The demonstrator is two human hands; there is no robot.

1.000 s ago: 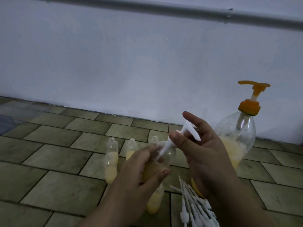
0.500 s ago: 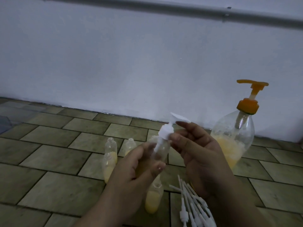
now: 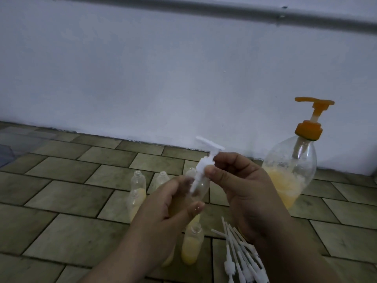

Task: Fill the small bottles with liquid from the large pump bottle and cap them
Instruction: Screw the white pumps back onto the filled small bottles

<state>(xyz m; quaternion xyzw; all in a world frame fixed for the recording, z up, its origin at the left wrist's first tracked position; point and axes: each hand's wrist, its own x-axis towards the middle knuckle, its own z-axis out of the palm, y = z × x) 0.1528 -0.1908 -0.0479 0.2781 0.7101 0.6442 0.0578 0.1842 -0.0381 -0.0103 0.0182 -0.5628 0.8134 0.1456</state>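
We are gripping a small clear bottle (image 3: 201,188), part-filled with yellow liquid, in our left hand (image 3: 171,209). Our right hand (image 3: 240,186) fingers are pinching its white pump cap (image 3: 204,166), whose stem is sitting in the neck. We are seeing no readable label.

Head camera looks forward and down (close above the hands) toward a wall (image 3: 142,78).

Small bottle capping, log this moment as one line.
left hand holds small bottle | right hand pinches white pump cap | stem inside neck, not seated

tiled floor (image 3: 61,203) | small bottles (image 3: 138,182) | large pump bottle (image 3: 289,172) | white pump caps (image 3: 240,260)
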